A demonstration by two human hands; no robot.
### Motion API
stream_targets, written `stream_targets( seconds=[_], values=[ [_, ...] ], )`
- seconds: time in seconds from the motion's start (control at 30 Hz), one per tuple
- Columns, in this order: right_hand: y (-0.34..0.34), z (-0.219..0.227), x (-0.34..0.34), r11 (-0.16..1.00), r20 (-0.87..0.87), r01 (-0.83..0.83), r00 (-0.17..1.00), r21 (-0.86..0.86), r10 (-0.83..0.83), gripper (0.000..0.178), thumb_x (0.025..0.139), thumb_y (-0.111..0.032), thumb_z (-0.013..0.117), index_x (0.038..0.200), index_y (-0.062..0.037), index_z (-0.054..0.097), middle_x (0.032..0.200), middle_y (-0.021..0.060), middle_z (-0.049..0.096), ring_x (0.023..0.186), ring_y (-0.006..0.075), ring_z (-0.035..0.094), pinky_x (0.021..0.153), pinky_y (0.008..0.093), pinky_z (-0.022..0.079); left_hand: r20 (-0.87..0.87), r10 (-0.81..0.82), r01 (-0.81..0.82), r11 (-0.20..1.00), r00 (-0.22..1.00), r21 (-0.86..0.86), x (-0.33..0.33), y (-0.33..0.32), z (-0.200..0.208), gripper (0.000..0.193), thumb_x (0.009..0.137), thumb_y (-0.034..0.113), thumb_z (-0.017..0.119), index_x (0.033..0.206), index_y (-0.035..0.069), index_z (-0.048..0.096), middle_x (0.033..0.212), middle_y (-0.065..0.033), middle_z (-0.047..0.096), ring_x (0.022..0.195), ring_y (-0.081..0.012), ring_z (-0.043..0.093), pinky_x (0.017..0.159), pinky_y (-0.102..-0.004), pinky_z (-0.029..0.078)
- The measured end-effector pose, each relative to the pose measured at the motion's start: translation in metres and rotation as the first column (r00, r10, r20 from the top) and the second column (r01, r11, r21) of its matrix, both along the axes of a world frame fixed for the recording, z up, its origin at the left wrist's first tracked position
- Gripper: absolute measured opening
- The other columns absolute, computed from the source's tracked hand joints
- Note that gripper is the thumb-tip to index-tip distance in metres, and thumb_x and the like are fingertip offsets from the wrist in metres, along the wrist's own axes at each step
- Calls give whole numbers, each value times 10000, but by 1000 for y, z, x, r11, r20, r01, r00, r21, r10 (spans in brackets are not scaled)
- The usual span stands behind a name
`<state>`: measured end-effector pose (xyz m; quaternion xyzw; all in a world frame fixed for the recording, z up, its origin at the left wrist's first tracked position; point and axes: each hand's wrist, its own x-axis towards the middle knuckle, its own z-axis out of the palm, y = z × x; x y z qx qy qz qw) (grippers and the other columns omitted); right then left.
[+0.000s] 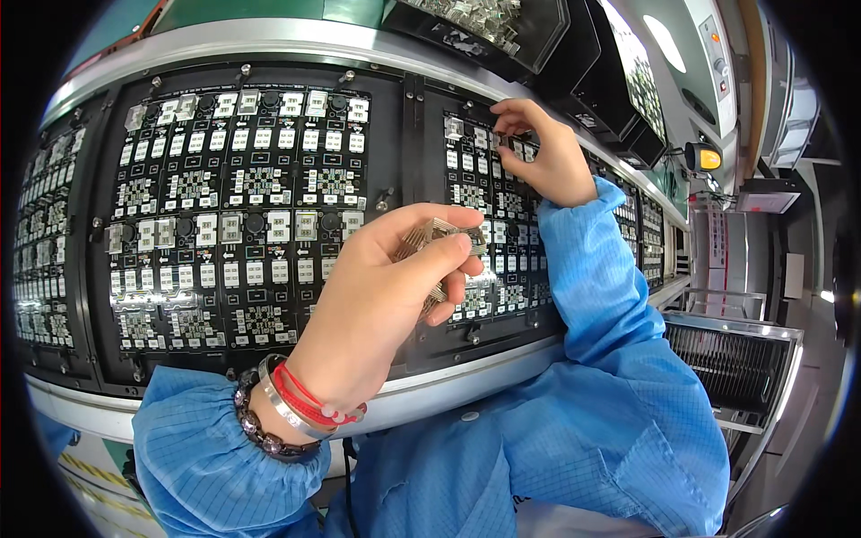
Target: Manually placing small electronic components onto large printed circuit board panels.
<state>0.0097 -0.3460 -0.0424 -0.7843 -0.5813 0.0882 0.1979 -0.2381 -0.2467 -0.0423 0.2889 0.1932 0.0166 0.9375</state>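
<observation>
My left hand [386,278] is closed around a clump of small silvery metal parts [439,238], held between thumb and fingers above the near part of the right-hand board panel. Farther off, my right hand [545,148] reaches over that panel's far edge. Its fingers are curled toward the thumb, around a spot beside a white connector on the circuit board [462,161]; whatever sits between the fingertips is too small to make out. Another circuit board panel [242,199] lies left of my hands, dotted with white blocks, round black parts and small metal-topped connectors.
Black carrier frames with metal rails [269,34] hold the panels. A black bin of silvery metal parts [484,22] stands beyond the far rail. To the right are a yellow lamp [708,160] and a slotted rack [722,363]. More panels lie at far left and right.
</observation>
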Motion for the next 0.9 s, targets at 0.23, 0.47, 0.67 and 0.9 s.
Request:
stream_targets(
  seconds=[0.23,0.47,0.67,0.9],
  values=[
    [3,-5,-1,999,51,-33,998,21,32,415,688,24,651,1081,-34,530,871,94,613,839,208,606,768,300,496,-3,24,-24,1000,1000,-6,0,1,-3,243,891,109,524,1106,5,572,813,-50,590,658,-73,517,533,-211,388],
    [5,-1,-4,997,109,-75,991,0,75,433,712,27,647,1112,-61,507,895,103,624,858,239,622,766,319,507,-23,30,-30,1000,999,11,2,7,3,246,891,109,516,1106,1,567,814,-53,583,656,-75,519,531,-210,388],
    [-3,0,-19,998,201,47,979,-42,-38,442,758,-13,654,1163,-85,493,951,97,660,894,260,643,779,324,503,-7,46,-46,998,999,48,3,7,7,245,891,104,509,1105,-3,563,815,-59,583,646,-82,516,525,-211,391],
    [-9,-6,-7,999,216,11,976,53,-23,343,705,-19,680,1023,-86,570,856,49,665,871,248,583,784,352,456,39,92,-95,992,995,83,3,-5,22,259,888,93,500,1120,-9,555,813,-60,579,647,-89,506,522,-208,384]
  ],
)
